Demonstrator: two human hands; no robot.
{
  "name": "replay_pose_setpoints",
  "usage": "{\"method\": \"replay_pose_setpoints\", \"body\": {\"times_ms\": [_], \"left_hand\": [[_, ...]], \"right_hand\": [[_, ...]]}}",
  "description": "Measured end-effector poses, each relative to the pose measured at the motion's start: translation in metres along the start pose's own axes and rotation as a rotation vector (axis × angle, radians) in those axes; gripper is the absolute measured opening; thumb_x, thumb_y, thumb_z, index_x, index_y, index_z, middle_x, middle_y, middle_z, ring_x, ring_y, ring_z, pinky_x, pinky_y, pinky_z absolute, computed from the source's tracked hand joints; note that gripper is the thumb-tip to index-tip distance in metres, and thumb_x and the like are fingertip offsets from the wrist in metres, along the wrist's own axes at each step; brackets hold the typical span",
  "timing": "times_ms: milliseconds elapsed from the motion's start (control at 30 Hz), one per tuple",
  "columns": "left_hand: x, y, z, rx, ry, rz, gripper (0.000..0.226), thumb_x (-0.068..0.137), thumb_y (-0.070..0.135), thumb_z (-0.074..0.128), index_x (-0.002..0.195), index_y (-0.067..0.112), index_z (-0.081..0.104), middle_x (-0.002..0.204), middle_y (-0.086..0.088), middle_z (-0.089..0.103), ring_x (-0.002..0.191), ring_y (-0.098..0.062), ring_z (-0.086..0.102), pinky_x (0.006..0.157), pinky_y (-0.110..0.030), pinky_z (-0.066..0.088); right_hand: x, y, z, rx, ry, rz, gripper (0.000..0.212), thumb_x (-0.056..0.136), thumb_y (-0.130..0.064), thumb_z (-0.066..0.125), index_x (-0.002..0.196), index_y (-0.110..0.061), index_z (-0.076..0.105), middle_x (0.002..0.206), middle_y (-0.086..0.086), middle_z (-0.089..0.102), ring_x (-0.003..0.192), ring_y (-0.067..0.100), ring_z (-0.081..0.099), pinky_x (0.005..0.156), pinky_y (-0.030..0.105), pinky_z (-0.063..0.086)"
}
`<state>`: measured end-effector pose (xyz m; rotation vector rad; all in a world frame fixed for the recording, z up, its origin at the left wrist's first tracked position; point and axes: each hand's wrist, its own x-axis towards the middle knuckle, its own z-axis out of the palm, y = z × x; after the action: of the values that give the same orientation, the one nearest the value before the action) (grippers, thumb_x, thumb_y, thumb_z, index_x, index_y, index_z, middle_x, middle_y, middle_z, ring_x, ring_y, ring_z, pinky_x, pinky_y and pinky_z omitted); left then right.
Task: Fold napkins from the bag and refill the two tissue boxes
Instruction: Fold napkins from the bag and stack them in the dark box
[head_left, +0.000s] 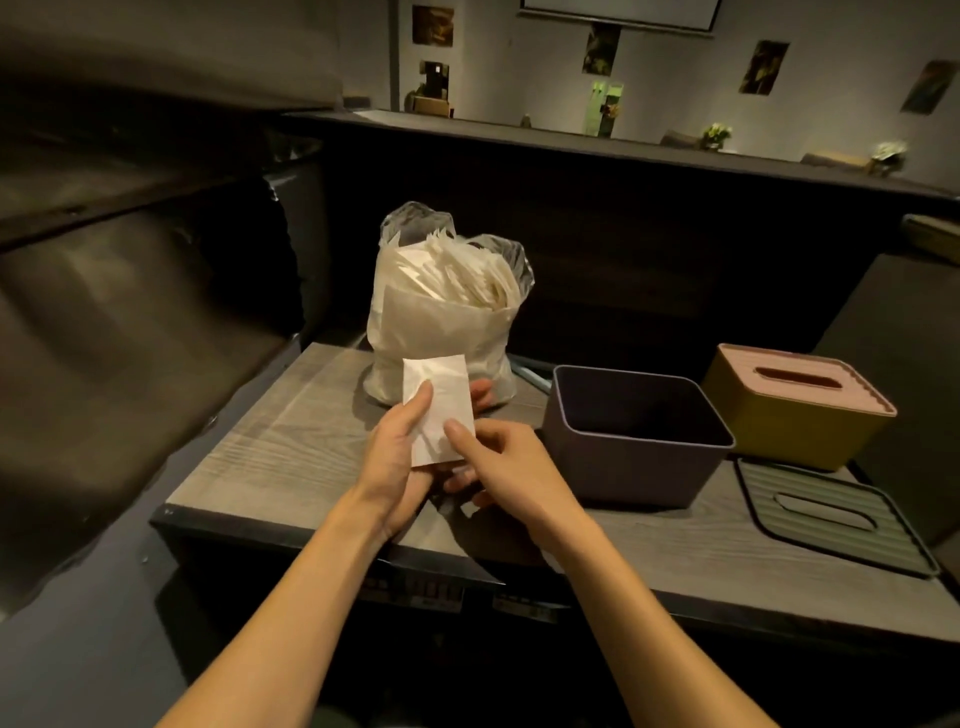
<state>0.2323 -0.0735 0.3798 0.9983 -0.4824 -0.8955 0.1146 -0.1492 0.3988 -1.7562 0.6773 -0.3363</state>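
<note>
A folded white napkin (439, 400) is held upright over the wooden table, just in front of the clear plastic bag (441, 306) stuffed with napkins. My left hand (400, 457) pinches its left edge, thumb on the front. My right hand (498, 462) pinches its lower right corner, thumb on the front. To the right stands an open purple tissue box (634, 467) with a dark inside and no lid. Its dark slotted lid (831, 519) lies flat on the table beside it. A yellow tissue box (795, 410) with a pink slotted lid stands behind.
The grey wooden table (291, 457) ends in a dark front edge near my forearms. Dark upholstered seating lies to the left and a dark partition rises behind the bag. Something thin and bluish sticks out behind the bag's right side.
</note>
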Motion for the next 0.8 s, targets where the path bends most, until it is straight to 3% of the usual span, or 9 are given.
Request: {"method": "replay_pose_setpoints", "body": {"times_ms": [100,167,267,367,433,500,633,700,800], "left_hand": [[0.002,-0.001,-0.004,-0.060,0.011,0.046,0.044,0.110,0.032,0.036,0.127,0.004,0.066,0.127,-0.018,0.071,0.122,-0.029,0.067,0.096,-0.039,0.059],[0.002,0.000,-0.004,-0.093,0.005,0.052,0.044,0.111,0.029,0.035,0.130,0.001,0.063,0.127,-0.021,0.070,0.122,-0.032,0.067,0.096,-0.041,0.059],[0.001,0.000,-0.001,-0.109,0.008,0.033,0.043,0.110,0.030,0.038,0.138,0.005,0.059,0.132,-0.023,0.067,0.125,-0.037,0.064,0.106,-0.053,0.049],[0.001,0.000,0.000,-0.110,0.046,0.021,0.042,0.109,0.031,0.042,0.139,0.008,0.059,0.130,-0.021,0.069,0.124,-0.036,0.065,0.111,-0.056,0.045],[0.000,0.000,0.001,-0.099,0.053,0.016,0.039,0.108,0.031,0.044,0.135,0.009,0.061,0.128,-0.020,0.070,0.122,-0.035,0.066,0.111,-0.057,0.045],[0.000,-0.001,0.002,-0.079,0.052,0.001,0.037,0.107,0.030,0.045,0.133,0.010,0.063,0.126,-0.019,0.071,0.120,-0.035,0.067,0.111,-0.057,0.045],[0.001,-0.002,0.002,-0.054,0.041,-0.020,0.034,0.108,0.029,0.046,0.130,0.011,0.065,0.123,-0.017,0.073,0.118,-0.032,0.069,0.110,-0.054,0.046],[0.001,-0.002,0.003,-0.051,0.028,-0.028,0.034,0.108,0.030,0.045,0.127,0.011,0.066,0.122,-0.017,0.074,0.116,-0.031,0.070,0.105,-0.051,0.050],[0.001,-0.002,0.003,-0.052,0.026,-0.037,0.034,0.108,0.031,0.044,0.125,0.013,0.067,0.120,-0.016,0.075,0.112,-0.030,0.072,0.095,-0.047,0.054]], "right_hand": [[-0.006,-0.006,-0.010,-0.373,0.056,-0.065,0.028,0.102,-0.043,0.059,0.090,-0.024,0.077,0.077,-0.006,0.077,0.072,0.006,0.074,0.077,0.036,0.063],[-0.005,-0.021,-0.020,-0.559,0.177,-0.192,0.028,0.100,-0.049,0.061,0.090,-0.028,0.077,0.072,-0.011,0.074,0.070,-0.001,0.070,0.077,0.031,0.061],[0.008,-0.059,-0.031,-0.540,0.462,-0.491,0.025,0.102,-0.044,0.060,0.094,-0.026,0.075,0.079,-0.012,0.071,0.072,0.000,0.068,0.071,0.028,0.060],[0.038,-0.097,-0.041,-0.772,0.681,-0.651,0.018,0.101,-0.031,0.063,0.112,-0.021,0.074,0.103,-0.005,0.070,0.092,0.009,0.065,0.082,0.028,0.055],[0.060,-0.113,-0.050,-1.051,0.661,-0.546,0.031,0.098,-0.033,0.064,0.127,-0.023,0.068,0.121,0.001,0.066,0.112,0.020,0.059,0.094,0.036,0.049],[0.076,-0.120,-0.056,-1.219,0.614,-0.364,0.035,0.094,-0.039,0.067,0.125,-0.023,0.065,0.120,0.003,0.065,0.117,0.027,0.057,0.100,0.041,0.041],[0.088,-0.118,-0.058,-1.271,0.620,-0.294,0.006,0.092,-0.026,0.069,0.098,-0.024,0.069,0.082,-0.002,0.061,0.095,0.026,0.065,0.094,0.042,0.037],[0.088,-0.117,-0.060,-1.234,0.679,-0.345,0.010,0.093,-0.015,0.064,0.089,-0.023,0.069,0.076,-0.003,0.060,0.085,0.026,0.064,0.092,0.042,0.036],[0.087,-0.118,-0.064,-1.150,0.776,-0.438,0.018,0.096,-0.015,0.060,0.087,-0.025,0.072,0.075,-0.005,0.064,0.077,0.023,0.062,0.088,0.041,0.035]]}}
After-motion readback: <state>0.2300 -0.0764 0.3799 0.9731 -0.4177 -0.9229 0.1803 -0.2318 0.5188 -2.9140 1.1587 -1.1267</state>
